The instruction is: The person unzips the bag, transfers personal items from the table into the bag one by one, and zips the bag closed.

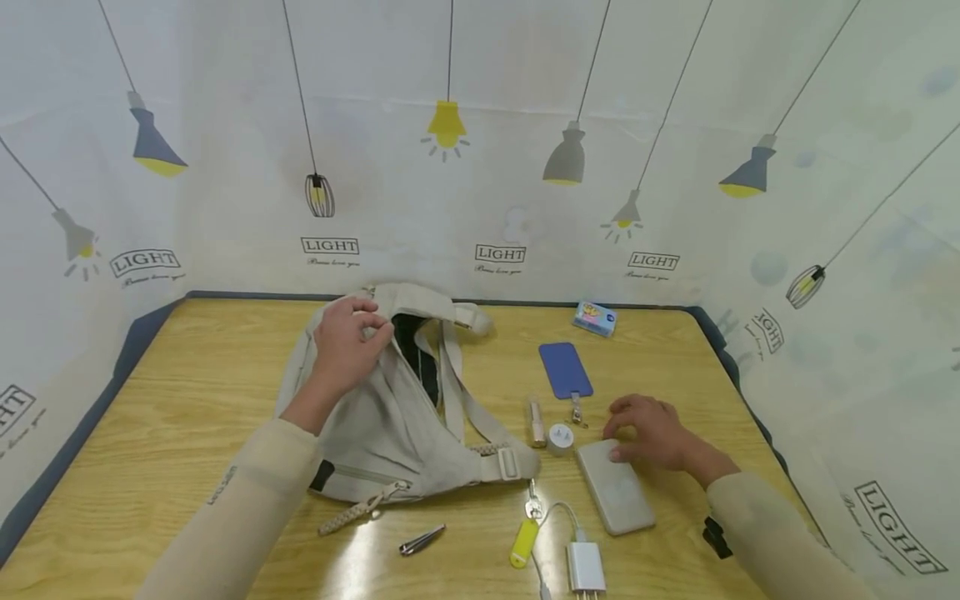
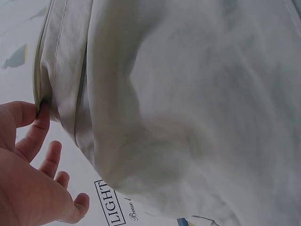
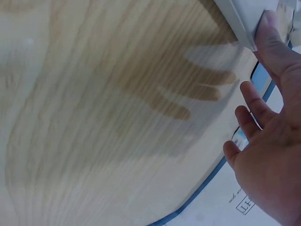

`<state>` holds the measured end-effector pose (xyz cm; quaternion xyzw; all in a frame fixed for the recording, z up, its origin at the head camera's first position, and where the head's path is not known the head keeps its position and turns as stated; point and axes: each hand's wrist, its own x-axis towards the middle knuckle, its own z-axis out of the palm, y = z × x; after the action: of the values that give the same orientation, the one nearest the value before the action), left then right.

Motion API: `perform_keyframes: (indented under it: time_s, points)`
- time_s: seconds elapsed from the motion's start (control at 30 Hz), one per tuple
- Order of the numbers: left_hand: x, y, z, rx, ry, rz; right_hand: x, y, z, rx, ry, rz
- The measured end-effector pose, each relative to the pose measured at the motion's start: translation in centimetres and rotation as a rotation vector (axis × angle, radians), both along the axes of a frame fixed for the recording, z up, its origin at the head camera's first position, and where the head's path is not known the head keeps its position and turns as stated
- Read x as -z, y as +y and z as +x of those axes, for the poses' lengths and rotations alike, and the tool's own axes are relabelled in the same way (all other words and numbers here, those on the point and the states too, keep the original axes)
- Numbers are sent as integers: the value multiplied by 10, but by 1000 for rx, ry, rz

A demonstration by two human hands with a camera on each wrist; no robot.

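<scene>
A light grey sling bag (image 1: 375, 433) lies on the table with its dark opening facing right. My left hand (image 1: 351, 342) pinches the zippered edge of that opening between thumb and index finger, as the left wrist view (image 2: 42, 165) shows; its other fingers are loosely bent. To the right, my right hand (image 1: 652, 433) pinches the far end of a white flat slab (image 1: 615, 492), which looks like a power bank. In the right wrist view the thumb lies on the slab's face (image 3: 244, 19) and the other fingers stand off it. The inside of the bag is dark.
Right of the bag lie a blue card holder (image 1: 566, 369), a lipstick tube (image 1: 536, 423), a small round white container (image 1: 560, 438) and a blue box (image 1: 595, 318). Nearer are a nail clipper (image 1: 422, 540), a yellow key tag (image 1: 523, 543) and a white charger (image 1: 585, 567) with its cable.
</scene>
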<state>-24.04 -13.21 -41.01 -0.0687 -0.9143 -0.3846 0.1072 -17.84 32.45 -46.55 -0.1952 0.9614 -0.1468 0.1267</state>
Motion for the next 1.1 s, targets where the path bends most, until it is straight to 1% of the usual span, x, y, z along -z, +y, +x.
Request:
perform_keyframes:
  time_s: [0.1, 0.23, 0.33, 0.4, 0.5, 0.6, 0.73, 0.87, 1.1]
  points:
    - [0, -2, 0, 0, 5, 1, -2, 3, -4, 6, 25, 10]
    - [1, -1, 1, 2, 7, 2, -5, 4, -5, 47, 45, 43]
    - [1, -1, 1, 1, 10, 3, -8, 0, -3, 116, 60, 126]
    - [1, -2, 0, -1, 8, 0, -10, -3, -1, 151, 61, 203]
    - [2, -2, 0, 0, 3, -2, -11, -8, 4, 163, 59, 301]
    - [2, -2, 0, 1, 0, 2, -13, -12, 9, 165, 78, 353]
    - [3, -2, -1, -1, 2, -1, -16, -16, 13, 180, 93, 372]
    - [4, -3, 0, -3, 3, -5, -18, -19, 14, 167, 59, 378]
    - [5, -2, 0, -4, 18, 0, -16, -24, 14, 167, 57, 312]
